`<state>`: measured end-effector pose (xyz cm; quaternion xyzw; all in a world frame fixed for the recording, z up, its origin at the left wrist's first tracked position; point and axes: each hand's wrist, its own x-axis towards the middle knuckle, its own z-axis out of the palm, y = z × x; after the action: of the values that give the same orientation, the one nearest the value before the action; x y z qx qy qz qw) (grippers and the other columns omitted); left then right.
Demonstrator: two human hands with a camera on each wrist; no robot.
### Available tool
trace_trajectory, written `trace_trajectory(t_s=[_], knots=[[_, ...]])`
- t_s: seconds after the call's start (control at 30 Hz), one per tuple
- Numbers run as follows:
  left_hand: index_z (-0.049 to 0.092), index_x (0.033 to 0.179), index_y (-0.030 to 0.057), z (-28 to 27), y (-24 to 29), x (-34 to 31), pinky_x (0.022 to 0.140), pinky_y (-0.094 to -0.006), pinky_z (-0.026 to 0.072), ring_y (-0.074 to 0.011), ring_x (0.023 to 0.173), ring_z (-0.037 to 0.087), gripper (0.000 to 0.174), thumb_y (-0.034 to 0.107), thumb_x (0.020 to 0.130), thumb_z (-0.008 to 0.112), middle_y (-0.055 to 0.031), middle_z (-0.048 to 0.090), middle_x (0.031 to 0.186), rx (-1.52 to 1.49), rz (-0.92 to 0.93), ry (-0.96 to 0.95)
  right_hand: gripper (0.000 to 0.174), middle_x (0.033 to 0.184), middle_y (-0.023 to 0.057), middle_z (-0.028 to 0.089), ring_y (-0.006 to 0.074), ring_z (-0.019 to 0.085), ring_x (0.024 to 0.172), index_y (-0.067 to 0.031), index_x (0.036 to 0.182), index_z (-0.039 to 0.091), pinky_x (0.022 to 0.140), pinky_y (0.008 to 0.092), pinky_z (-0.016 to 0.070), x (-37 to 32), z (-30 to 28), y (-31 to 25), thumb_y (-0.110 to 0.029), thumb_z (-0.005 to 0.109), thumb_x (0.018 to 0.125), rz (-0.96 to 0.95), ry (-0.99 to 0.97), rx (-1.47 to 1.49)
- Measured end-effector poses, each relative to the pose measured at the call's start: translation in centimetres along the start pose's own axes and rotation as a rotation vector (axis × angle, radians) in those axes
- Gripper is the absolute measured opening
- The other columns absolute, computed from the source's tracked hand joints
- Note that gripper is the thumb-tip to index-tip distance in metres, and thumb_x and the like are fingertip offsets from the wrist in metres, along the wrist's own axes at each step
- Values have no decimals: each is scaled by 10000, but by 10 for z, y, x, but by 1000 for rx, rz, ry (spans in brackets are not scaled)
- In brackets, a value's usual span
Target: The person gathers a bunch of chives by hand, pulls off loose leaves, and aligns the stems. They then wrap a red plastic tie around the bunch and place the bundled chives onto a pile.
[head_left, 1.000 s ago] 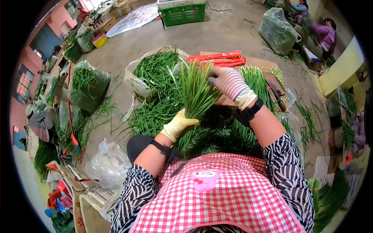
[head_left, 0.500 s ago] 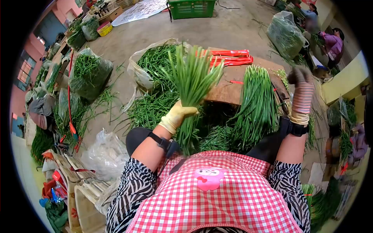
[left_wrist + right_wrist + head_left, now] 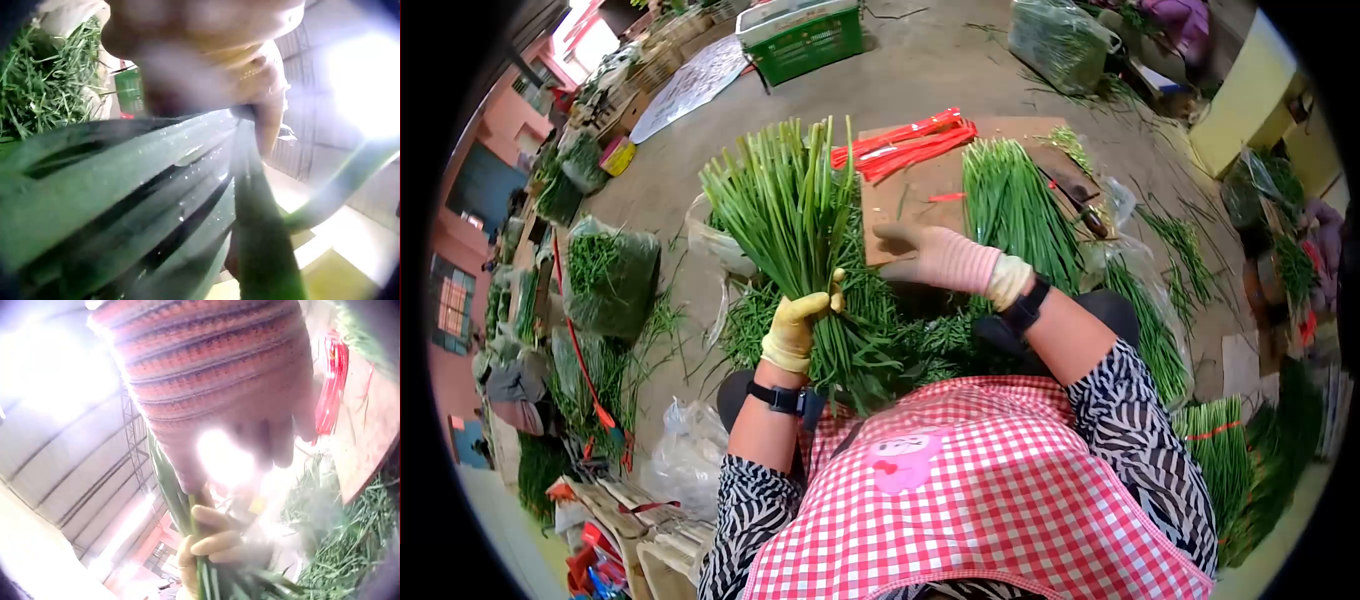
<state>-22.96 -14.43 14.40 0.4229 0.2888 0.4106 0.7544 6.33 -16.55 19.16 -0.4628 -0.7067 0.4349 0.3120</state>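
Note:
In the head view my left hand (image 3: 798,325), in a yellow glove, grips a thick bunch of garlic chives (image 3: 785,205) around its middle. The pale stalk ends fan upward and the dark leaves hang below the fist. Wet flat leaves (image 3: 125,187) fill much of the left wrist view. My right hand (image 3: 945,262), in a striped glove, is just right of the bunch with its fingers extended toward it. In the right wrist view the yellow-gloved fingers (image 3: 215,537) curl round the stalks close beyond the striped glove (image 3: 212,375).
A board (image 3: 920,205) in front bears red straps (image 3: 910,142), a second pile of chives (image 3: 1015,205) and a dark-handled tool (image 3: 1090,215). Loose chives (image 3: 750,310) heap at the left. A tied bundle (image 3: 1215,440) lies at the lower right. A green crate (image 3: 805,48) stands farther off.
My right hand swung out to the right, past the board, and has come back left beside the bunch. The left hand keeps its hold on the chives. The head view has turned.

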Motion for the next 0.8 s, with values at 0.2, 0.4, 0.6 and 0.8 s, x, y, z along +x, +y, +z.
trace_trajectory(t_s=[0.2,0.4,0.6,0.8], knots=[[666,1212,9,60,-3,31,800,-318,554,-188,876,693,358,52,862,730,-62,724,990,632,47,309,725,1270,199,687,258,676,1117,26,1462,477,987,365,532,44,36,-19,-317,786,903,46,167,80],[650,1243,2,106,-17,54,879,-406,583,-336,983,719,429,272,911,681,-205,735,1090,1716,361,159,447,1013,82,728,194,655,865,4,1213,685,802,351,550,52,40,-4,-274,789,879,148,449,451],[226,1624,4,138,-7,23,859,-439,593,-412,1059,703,1080,411,828,830,-286,657,1272,1460,359,-29,365,1046,103,761,191,715,935,-10,1199,708,886,346,575,7,-4,31,-245,732,921,77,259,911],[687,1268,26,127,34,37,651,-258,494,-72,694,577,330,160,969,720,-2,661,817,976,604,201,343,950,80,750,203,734,873,6,1154,702,842,340,603,-21,-24,18,-205,752,888,120,242,875]])
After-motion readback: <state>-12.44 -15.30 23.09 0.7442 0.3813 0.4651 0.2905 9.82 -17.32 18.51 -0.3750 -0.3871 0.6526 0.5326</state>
